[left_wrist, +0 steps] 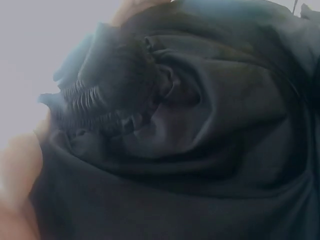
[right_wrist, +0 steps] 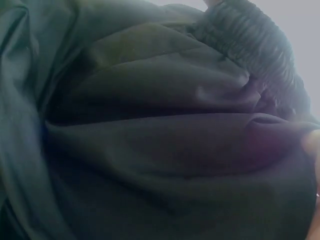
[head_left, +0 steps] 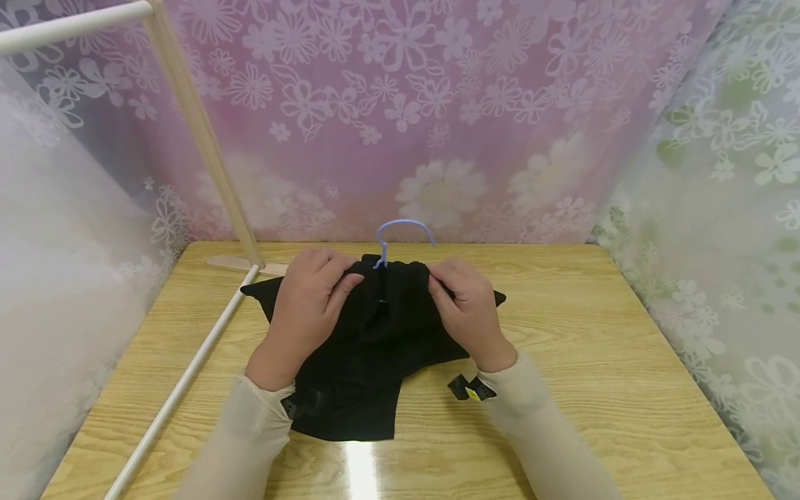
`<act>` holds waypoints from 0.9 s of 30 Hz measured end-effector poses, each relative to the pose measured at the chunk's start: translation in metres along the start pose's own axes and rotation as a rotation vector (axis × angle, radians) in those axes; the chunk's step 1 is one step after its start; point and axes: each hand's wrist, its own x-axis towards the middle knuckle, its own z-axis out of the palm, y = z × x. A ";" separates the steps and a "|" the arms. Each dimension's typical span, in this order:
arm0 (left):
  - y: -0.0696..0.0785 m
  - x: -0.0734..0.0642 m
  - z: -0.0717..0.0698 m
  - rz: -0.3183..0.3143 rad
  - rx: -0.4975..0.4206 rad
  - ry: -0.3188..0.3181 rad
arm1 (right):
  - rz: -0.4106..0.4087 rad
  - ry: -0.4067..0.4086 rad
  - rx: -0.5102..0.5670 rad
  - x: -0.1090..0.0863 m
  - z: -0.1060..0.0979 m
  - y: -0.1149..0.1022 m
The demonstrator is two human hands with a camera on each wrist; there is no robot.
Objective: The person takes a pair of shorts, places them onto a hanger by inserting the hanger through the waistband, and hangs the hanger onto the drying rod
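A pair of black shorts (head_left: 356, 378) with a gathered elastic waistband (right_wrist: 250, 40) is held up over the table. My left hand (head_left: 303, 309) pinches the waistband's left part between thumb and fingers. On the other side, my right hand (head_left: 470, 309) pinches the waistband's right part. Between the hands, the blue hook of a hanger (head_left: 403, 221) rises from the waistband; the rest of the hanger is hidden by cloth. Dark folded fabric fills both wrist views, with part of the left hand (left_wrist: 20, 165) at one edge and a bit of the right hand (right_wrist: 314, 145) at the other.
The wooden table (head_left: 594, 389) lies beneath. Left of the hands stands a rack with a wooden post (head_left: 203, 132), a white upper bar (head_left: 75, 28) and a white lower bar (head_left: 181, 385). A floral curtain (head_left: 425, 125) hangs behind and at the sides.
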 end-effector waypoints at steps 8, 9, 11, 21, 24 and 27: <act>0.009 -0.001 0.010 0.013 0.006 -0.005 | 0.010 0.026 0.033 -0.005 0.012 -0.006; 0.009 -0.001 0.011 0.012 0.005 -0.009 | 0.009 0.027 0.031 -0.005 0.013 -0.007; 0.010 -0.001 0.013 0.002 0.000 -0.019 | 0.006 0.021 0.017 -0.004 0.013 -0.007; 0.002 -0.001 0.006 -0.115 0.035 0.089 | 0.088 -0.134 -0.107 0.004 -0.008 -0.002; 0.001 0.000 0.004 -0.120 0.014 0.111 | 0.074 -0.148 -0.112 0.001 -0.007 0.000; -0.001 -0.001 0.002 -0.151 -0.017 0.109 | 0.043 -0.126 -0.103 0.000 -0.003 0.000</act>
